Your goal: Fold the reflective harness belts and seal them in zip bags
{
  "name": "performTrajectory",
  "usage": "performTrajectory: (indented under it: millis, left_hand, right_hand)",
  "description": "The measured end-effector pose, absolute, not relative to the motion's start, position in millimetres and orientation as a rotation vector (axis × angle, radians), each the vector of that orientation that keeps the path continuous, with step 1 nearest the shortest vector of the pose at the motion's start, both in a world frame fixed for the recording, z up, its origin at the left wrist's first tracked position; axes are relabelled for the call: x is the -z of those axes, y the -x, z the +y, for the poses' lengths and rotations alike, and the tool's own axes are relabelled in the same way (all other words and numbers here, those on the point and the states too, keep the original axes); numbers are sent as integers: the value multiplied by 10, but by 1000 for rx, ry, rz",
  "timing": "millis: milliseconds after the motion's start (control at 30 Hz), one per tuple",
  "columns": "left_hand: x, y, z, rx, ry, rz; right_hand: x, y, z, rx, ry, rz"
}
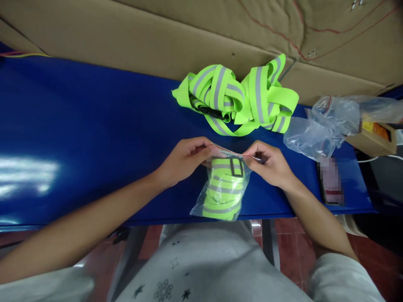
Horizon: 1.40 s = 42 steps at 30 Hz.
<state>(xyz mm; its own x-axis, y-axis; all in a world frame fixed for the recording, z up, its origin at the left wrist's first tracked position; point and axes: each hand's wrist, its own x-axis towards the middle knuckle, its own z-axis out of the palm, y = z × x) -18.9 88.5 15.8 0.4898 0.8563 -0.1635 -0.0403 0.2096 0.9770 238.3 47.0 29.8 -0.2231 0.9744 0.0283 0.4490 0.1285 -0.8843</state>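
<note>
Far left, thin red and yellow cords (25, 54) lie along the rear edge of a smooth, glossy blue desk (94, 121), whose surface throws back a white glare near its left end. Behind that edge runs brown, cardboard-like sheeting (126, 37), matte and creased, marked with red lines toward the right. The left hand (185, 161) grasps the left end of the mouth of a clear, thin plastic bag (198, 204), pinched between thumb and curled fingers. The bag hangs at the middle of the desk's front edge, its red-lined mouth drawn taut between both hands; whether the seal is closed, cannot tell. Inside: a flat-folded neon yellow-green strap (224, 184) with grey stripes, a black rectangular buckle (233, 167) at upper right. Beyond, near the rear edge, a loose, looped heap of matching striped webbing (248, 105) with a slim black fitting (210, 111) in it. The right hand (270, 165) pinches the opposite end of the mouth. Toward the right end: crumpled, translucent plastic bags (330, 121); near the front right corner, a pixelated rectangular object (330, 182), details obscured; farther right, an angular brown cardboard box (371, 142).
</note>
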Motion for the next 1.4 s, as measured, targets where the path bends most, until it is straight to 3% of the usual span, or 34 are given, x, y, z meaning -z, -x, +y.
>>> performTrajectory:
  millis: [300, 1400]
  left_hand:
    - [-174, 175, 816, -825, -1490, 882]
    - [-171, 124, 749, -675, -1420, 785]
  right_hand:
    - [-350, -2321, 448, -886, 1347, -1925]
    - [-393, -2204, 418, -741, 1274, -2076]
